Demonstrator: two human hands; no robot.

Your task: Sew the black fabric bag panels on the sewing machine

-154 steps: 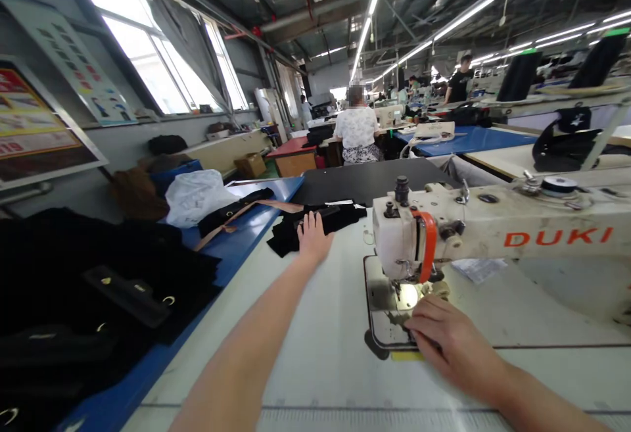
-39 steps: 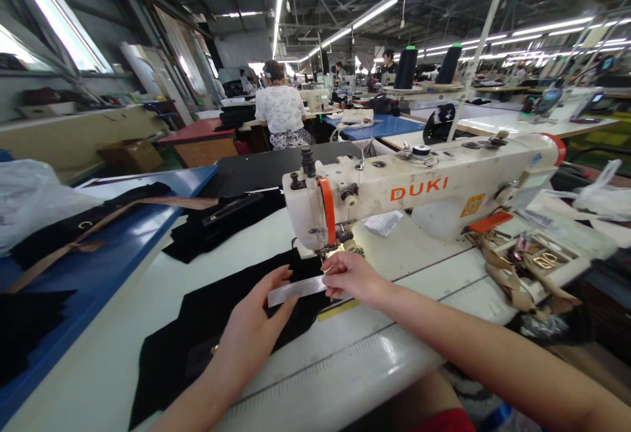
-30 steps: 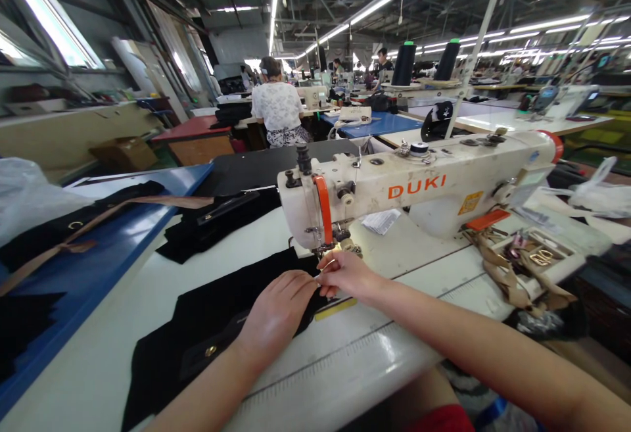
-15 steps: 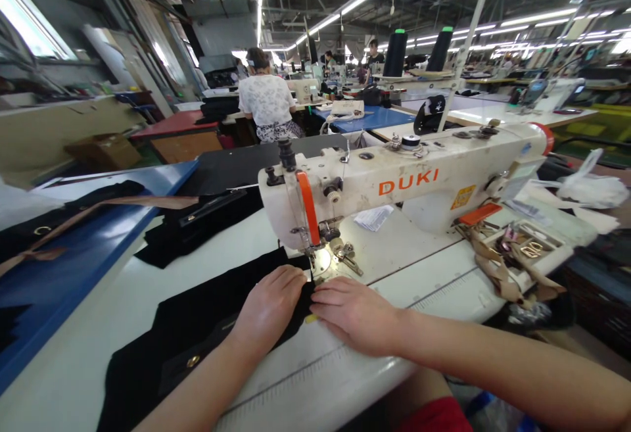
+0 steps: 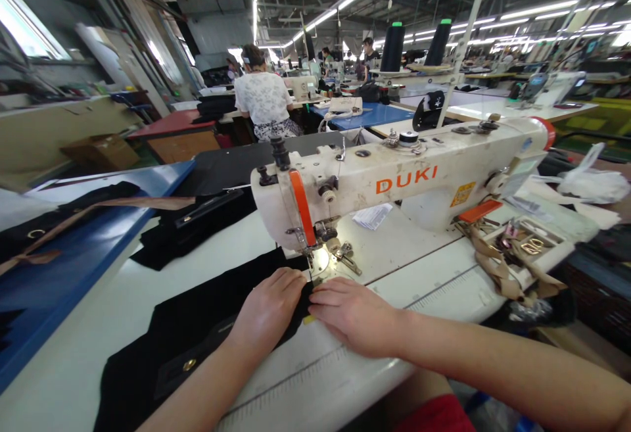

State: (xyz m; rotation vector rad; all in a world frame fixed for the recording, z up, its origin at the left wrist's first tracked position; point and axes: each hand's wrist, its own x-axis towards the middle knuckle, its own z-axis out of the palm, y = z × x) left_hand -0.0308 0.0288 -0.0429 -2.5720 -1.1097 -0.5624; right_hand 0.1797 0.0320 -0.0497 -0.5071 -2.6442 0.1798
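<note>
A black fabric piece (image 5: 197,294) with a gold eyelet lies across the machine bed, its right end at the needle. My left hand (image 5: 273,300) rests over that end, with fingers bent together on the cloth just left of the presser foot. At the fabric's near right edge, my right hand (image 5: 350,313) has its fingers pressed together on the cloth; the thumb is hidden. A small yellow piece (image 5: 309,319) shows beneath the right fingertips. The white sewing machine (image 5: 409,182) stands directly beyond both hands, its needle area lit.
Folded black pieces (image 5: 192,225) lie behind the fabric, left of the machine. A blue table (image 5: 106,248) carries more black cloth and a tan strap. At right, a tray (image 5: 555,241) holds metal rings and tan strips. A person (image 5: 263,93) sits farther back.
The view has shifted slightly, so the machine's head appears a little farther left. Both hands stay on the fabric in nearly the same positions beside the needle.
</note>
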